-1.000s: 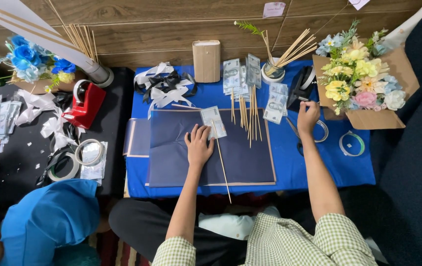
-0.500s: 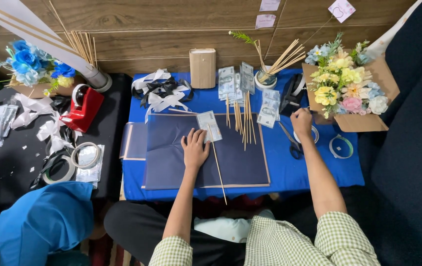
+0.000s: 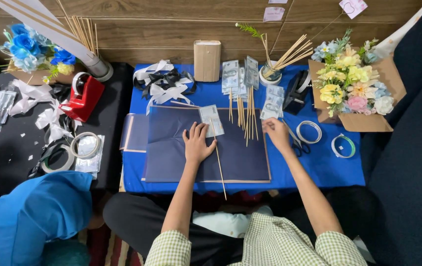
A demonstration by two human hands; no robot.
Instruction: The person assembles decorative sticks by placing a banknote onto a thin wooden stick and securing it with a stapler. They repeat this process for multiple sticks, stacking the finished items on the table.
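My left hand (image 3: 197,143) lies flat, fingers spread, on a dark navy paper sheet (image 3: 240,157) on the blue-covered table (image 3: 319,170). A thin wooden stick (image 3: 219,162) runs just beside its thumb, and a folded banknote (image 3: 212,119) lies at its fingertips. My right hand (image 3: 276,133) rests at the sheet's right edge with fingers curled, next to a bunch of wooden sticks (image 3: 245,113) and more banknotes (image 3: 273,102). Whether it holds anything is hidden.
Scissors (image 3: 295,143), two tape rolls (image 3: 309,131) (image 3: 344,146), a black tape dispenser (image 3: 297,91) and a boxed flower bouquet (image 3: 354,93) sit to the right. Ribbons (image 3: 164,83) lie behind. On the left black table stand a red dispenser (image 3: 84,96) and a person in blue (image 3: 38,216).
My right hand has moved left from the scissors and tape roll to the navy sheet's right edge. My left hand stays flat on the sheet.
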